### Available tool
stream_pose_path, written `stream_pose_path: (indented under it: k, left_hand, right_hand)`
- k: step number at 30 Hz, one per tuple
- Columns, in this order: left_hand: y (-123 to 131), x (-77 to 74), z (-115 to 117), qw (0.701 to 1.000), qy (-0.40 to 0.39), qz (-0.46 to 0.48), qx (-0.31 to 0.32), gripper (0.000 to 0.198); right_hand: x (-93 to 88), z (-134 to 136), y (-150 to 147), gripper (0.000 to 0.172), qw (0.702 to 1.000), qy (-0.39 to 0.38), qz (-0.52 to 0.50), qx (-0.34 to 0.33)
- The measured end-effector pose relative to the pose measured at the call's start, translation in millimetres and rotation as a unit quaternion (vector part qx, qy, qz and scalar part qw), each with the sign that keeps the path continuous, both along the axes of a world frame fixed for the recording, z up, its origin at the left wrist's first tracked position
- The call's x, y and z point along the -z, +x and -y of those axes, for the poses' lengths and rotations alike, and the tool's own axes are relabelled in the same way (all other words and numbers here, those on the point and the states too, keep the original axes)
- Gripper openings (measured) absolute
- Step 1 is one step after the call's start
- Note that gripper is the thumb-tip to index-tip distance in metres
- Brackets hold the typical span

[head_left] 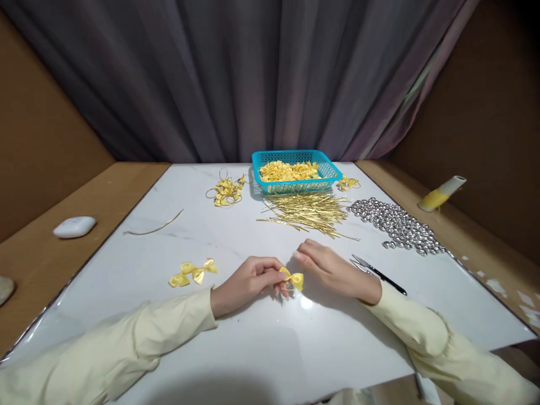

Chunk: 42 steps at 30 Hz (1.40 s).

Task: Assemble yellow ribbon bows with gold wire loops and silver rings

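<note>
My left hand point(257, 280) pinches a yellow satin ribbon bow point(296, 279) between thumb and fingers, above the white tabletop. Beneath the bow a thin yellowish strand curves near the fingertips. Just right of it, apart from the bow, my right hand point(327, 267) is closed, its fingers curled together; whatever they hold, if anything, is hidden. Loose yellow bows point(198, 272) lie left of my left hand. Thread snips point(382, 275) with a black handle rest beside my right wrist.
A turquoise basket point(295, 189) full of yellow bows stands at the back. Before it lie gold twist ties point(310, 212); silver beads point(396, 222) spread to the right. Bows with gold loops point(228, 191) are piled left of the basket. A yellow thread spool point(441, 194) lies far right.
</note>
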<state>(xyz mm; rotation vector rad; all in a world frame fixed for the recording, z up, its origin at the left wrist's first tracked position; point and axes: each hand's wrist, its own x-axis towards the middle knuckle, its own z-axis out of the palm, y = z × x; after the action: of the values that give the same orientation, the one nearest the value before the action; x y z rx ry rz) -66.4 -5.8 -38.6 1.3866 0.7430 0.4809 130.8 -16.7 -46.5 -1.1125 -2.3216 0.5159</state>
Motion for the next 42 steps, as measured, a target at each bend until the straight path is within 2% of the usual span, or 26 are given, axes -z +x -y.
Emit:
stream_pose_path:
  k: [4,7,16,22,27,30,35,39,42]
  left_hand:
    - [-1.0,-0.2,0.4,1.0,0.008,-0.001,-0.004,0.017]
    - [-1.9,-0.7,0.3,1.0,0.018,-0.005,-0.004,0.018]
    - [-0.4,-2.4,2.9,0.998,0.055,-0.014,0.033,0.025]
    - [-0.6,-0.9,0.5,0.999,0.044,-0.017,0.025,0.028]
    - [-1.6,-1.8,-1.3,0.998,0.056,-0.036,0.006,0.033]
    - [-1.9,-1.6,-1.7,0.998,0.054,-0.043,-0.012,0.033]
    - [-1.4,-2.6,-1.3,0.998,0.05,-0.044,-0.016,0.034]
    - [-1.1,-3.2,-1.1,0.997,0.061,-0.048,-0.013,0.035]
    - [-0.8,-3.1,-1.1,0.997,0.071,-0.041,0.0,0.031]
  right_hand:
    - [-2.2,2.5,-5.8,0.028,0.995,-0.049,-0.043,-0.081]
    - [-3.6,2.5,-6.8,0.027,0.991,-0.062,-0.064,-0.099]
    - [0.2,4.5,-12.5,0.026,0.994,-0.03,-0.086,-0.063]
    - [-0.2,5.2,-10.5,0.026,0.991,-0.046,-0.111,-0.054]
    - [-2.2,3.3,-5.2,0.029,0.986,-0.087,-0.141,0.0]
    - [-1.3,0.3,-4.3,0.032,0.969,-0.158,-0.188,0.012]
    - [1.8,-3.7,-6.6,0.043,0.905,-0.311,-0.289,-0.001]
    - [3.3,-3.6,-7.4,0.048,0.865,-0.404,-0.296,-0.042]
    - [4.6,-2.1,-8.9,0.05,0.851,-0.436,-0.282,-0.074]
